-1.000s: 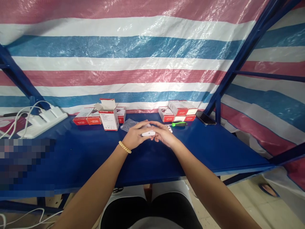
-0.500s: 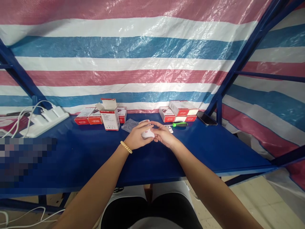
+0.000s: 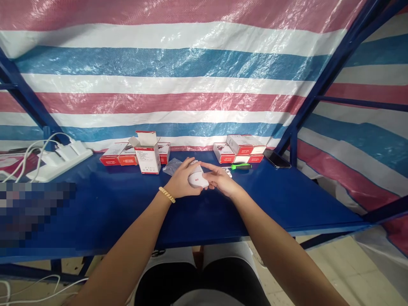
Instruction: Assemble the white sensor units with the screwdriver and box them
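A rounded white plastic detector (image 3: 197,180) with small red print is between my hands, above the blue table. My left hand (image 3: 178,180) wraps round its left side, thumb below and fingers over the top. At its right edge, my right hand (image 3: 220,179) grips it with the fingertips, index finger stretched along the upper side. Just behind my left hand lies a clear plastic bag (image 3: 172,166). A screwdriver with a green handle (image 3: 241,166) rests beyond my right hand, beside a small white part (image 3: 227,172). The detector's underside is hidden.
An upright box (image 3: 148,159) with raised flaps stands among red-and-white boxes (image 3: 116,154) at the back left. More boxes (image 3: 239,145) are stacked back right, near a phone (image 3: 276,158). A white power strip (image 3: 60,160) with cables lies on the left. Striped sheeting hangs behind.
The detector has turned in my hands, so more of its printed face shows. My left fingers have lifted and opened somewhat around it. The things on the table stay put.
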The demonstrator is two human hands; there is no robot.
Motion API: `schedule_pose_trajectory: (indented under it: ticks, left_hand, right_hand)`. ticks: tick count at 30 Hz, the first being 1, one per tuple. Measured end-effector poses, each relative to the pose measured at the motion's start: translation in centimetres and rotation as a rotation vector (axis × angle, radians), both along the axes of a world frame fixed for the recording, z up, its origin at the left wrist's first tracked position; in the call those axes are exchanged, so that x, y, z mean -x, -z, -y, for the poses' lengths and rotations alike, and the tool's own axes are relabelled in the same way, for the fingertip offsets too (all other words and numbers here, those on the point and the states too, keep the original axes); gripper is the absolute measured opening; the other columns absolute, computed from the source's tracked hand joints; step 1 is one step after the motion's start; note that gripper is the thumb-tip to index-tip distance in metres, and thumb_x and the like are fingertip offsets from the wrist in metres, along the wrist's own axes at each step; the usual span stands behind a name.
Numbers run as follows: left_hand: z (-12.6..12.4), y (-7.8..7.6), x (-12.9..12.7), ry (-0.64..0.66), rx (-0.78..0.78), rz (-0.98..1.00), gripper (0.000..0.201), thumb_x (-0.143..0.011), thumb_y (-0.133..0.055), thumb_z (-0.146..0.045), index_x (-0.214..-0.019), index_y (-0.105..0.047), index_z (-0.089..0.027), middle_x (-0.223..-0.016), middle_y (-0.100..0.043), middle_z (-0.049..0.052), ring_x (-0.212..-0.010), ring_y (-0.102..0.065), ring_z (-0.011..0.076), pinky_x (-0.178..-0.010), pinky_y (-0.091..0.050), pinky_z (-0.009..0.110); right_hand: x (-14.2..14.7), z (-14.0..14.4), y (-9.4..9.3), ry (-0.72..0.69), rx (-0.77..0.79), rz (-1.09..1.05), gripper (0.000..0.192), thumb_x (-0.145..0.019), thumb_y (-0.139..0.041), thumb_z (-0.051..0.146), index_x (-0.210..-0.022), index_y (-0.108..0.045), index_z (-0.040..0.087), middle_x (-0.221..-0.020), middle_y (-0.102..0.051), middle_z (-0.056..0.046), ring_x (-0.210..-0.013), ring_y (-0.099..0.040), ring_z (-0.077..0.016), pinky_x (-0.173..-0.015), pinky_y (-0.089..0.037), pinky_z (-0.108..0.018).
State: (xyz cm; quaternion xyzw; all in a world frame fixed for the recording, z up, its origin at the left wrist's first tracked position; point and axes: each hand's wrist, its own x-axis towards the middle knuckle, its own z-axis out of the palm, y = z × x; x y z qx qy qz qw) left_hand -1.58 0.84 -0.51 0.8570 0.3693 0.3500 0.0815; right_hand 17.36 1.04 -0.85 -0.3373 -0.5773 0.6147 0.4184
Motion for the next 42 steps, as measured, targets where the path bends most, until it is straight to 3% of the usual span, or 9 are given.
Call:
schedule_pose_trajectory:
  ticks: [5, 12, 17, 24, 30, 33, 39, 42]
  left_hand:
    - [0.2, 0.1, -0.2, -0.097, -0.05, 0.064, 0.08, -0.052, -0.078, -0.031, -0.127, -0.055, -0.016, -0.136, -0.054, 0.014, -0.126, -0.053, 0.031, -0.108, -0.044, 0.045]
    - [-0.2, 0.6, 0.0, -0.216, -0.154, 0.12, 0.073, -0.05, -0.082, -0.034, -0.118, -0.059, -0.018, -0.135, -0.056, 0.014, -0.123, -0.056, 0.0319, -0.106, -0.045, 0.046]
    - [-0.4, 0.8, 0.5, -0.165, -0.156, 0.129, 0.073, -0.055, -0.083, -0.043, -0.12, -0.059, -0.018, -0.141, -0.05, 0.015, -0.128, -0.051, 0.0311, -0.109, -0.042, 0.046]
    - [-1.0, 1.2, 1.1, -0.087, -0.058, -0.014, 0.092, -0.056, -0.085, -0.046, -0.135, -0.048, -0.019, -0.151, -0.035, 0.016, -0.137, -0.04, 0.0333, -0.112, -0.039, 0.049]
    - [-1.3, 1.3, 1.0, -0.16, -0.136, -0.001, 0.067, -0.063, -0.083, -0.038, -0.124, -0.06, -0.02, -0.135, -0.056, 0.012, -0.123, -0.054, 0.0294, -0.106, -0.044, 0.047]
    - [-1.4, 1.3, 1.0, -0.197, -0.174, 0.001, 0.064, -0.063, -0.084, -0.043, -0.12, -0.064, -0.021, -0.126, -0.063, 0.011, -0.114, -0.059, 0.0285, -0.101, -0.047, 0.046]
    - [-1.5, 1.3, 1.1, -0.24, -0.172, 0.006, 0.06, -0.066, -0.078, -0.054, -0.117, -0.066, -0.023, -0.124, -0.065, 0.008, -0.114, -0.059, 0.0291, -0.101, -0.047, 0.045]
    - [-1.3, 1.3, 1.1, -0.226, -0.16, 0.007, 0.06, -0.072, -0.072, -0.057, -0.12, -0.065, -0.023, -0.123, -0.065, 0.008, -0.112, -0.06, 0.0279, -0.1, -0.047, 0.044]
  right_hand:
    - [0.0, 0.1, -0.2, -0.004, -0.019, 0.033, 0.063, -0.076, -0.07, 0.035, -0.135, -0.053, 0.021, -0.057, -0.063, 0.003, -0.046, -0.055, -0.0102, -0.042, -0.033, -0.021]
    - [0.1, 0.0, 0.1, 0.013, 0.025, 0.117, 0.055, -0.075, -0.07, 0.034, -0.125, -0.055, 0.017, -0.066, -0.067, -0.001, -0.052, -0.064, -0.0143, -0.039, -0.035, -0.02]
    - [0.1, 0.0, 0.1, -0.007, -0.048, 0.151, 0.039, -0.073, -0.072, 0.035, -0.106, -0.065, 0.014, -0.064, -0.067, -0.001, -0.054, -0.064, -0.0125, -0.04, -0.035, -0.018]
    - [-0.2, -0.3, -0.2, 0.099, 0.008, 0.113, 0.036, -0.069, -0.07, 0.03, -0.102, -0.068, 0.014, -0.063, -0.067, -0.001, -0.048, -0.059, -0.0103, -0.039, -0.033, -0.019]
    - [-0.1, -0.8, 0.2, 0.199, 0.041, 0.067, 0.031, -0.076, -0.064, 0.041, -0.093, -0.064, 0.015, -0.057, -0.063, -0.001, -0.043, -0.057, -0.011, -0.035, -0.03, -0.019]
    - [-0.1, -0.9, 0.3, 0.216, 0.035, 0.079, 0.036, -0.077, -0.065, 0.043, -0.099, -0.062, 0.015, -0.057, -0.061, 0.001, -0.043, -0.056, -0.0111, -0.035, -0.031, -0.019]
    - [-0.5, -0.5, 0.4, 0.105, -0.056, 0.106, 0.072, -0.053, -0.085, 0.025, -0.118, -0.054, 0.021, -0.077, -0.065, 0.002, -0.055, -0.059, -0.0106, -0.041, -0.038, -0.02]
    - [-0.5, -0.4, 0.4, 0.11, -0.075, 0.084, 0.077, -0.051, -0.085, 0.023, -0.12, -0.05, 0.023, -0.082, -0.065, 0.002, -0.058, -0.059, -0.0109, -0.046, -0.043, -0.022]
